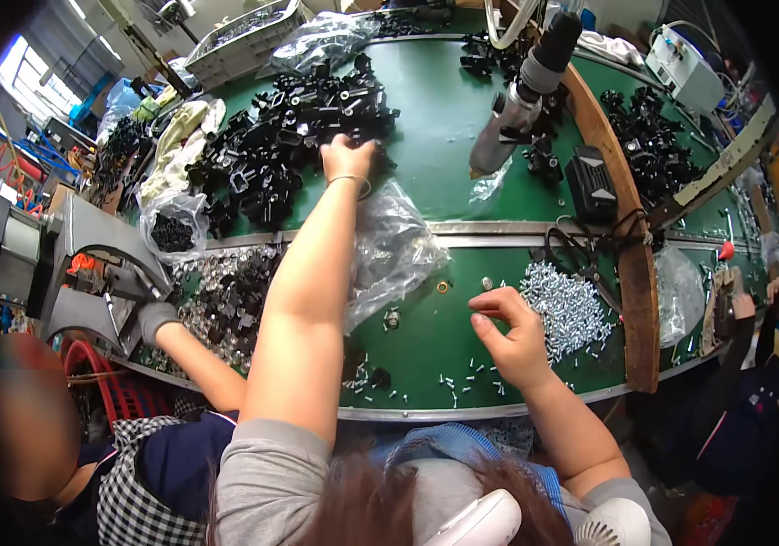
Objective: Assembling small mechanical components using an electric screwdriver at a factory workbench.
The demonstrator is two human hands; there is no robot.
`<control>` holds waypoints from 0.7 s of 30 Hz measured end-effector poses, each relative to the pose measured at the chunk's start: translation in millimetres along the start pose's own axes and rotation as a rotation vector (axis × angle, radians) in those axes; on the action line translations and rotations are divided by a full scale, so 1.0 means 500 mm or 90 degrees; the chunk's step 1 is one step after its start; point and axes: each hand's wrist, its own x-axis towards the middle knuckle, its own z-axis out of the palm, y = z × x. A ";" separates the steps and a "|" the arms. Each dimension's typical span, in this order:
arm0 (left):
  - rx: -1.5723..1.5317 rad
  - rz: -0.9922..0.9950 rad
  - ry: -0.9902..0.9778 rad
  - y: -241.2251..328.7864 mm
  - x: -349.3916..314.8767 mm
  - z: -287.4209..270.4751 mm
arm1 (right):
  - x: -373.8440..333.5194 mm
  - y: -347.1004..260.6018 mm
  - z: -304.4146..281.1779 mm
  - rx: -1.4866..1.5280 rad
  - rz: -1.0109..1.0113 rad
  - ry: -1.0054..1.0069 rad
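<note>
My left arm stretches far across the green bench to a heap of black molded parts [262, 164]. At the heap's right edge is my left hand [348, 161], its fingers bent down and closed; what they grip is hidden, though black pieces lie right against it. Nearer to me, my right hand [519, 338] hovers beside a pile of small silver screws [567, 309]. Its thumb and forefinger are curled but apart, with nothing visible between them. A small brass-coloured ring [443, 287] lies to the left of that hand, and loose screws [451, 387] are scattered in front.
A power screwdriver [517, 109] hangs above the bench at right, near a black box-shaped device [591, 185]. A wooden divider [621, 209] borders that side. Clear plastic bag [394, 246] lies beside my left forearm. At left a co-worker's gloved hand [154, 320] is close by.
</note>
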 end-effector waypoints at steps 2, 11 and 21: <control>-0.006 0.025 0.011 -0.019 -0.008 -0.045 | 0.002 -0.011 0.009 0.005 -0.004 -0.024; -0.190 0.304 -0.373 0.095 -0.417 -0.321 | -0.015 -0.050 0.048 0.010 -0.029 -0.003; -0.023 0.462 -0.360 0.085 -0.612 -0.268 | -0.047 0.019 0.026 -0.055 0.038 -0.129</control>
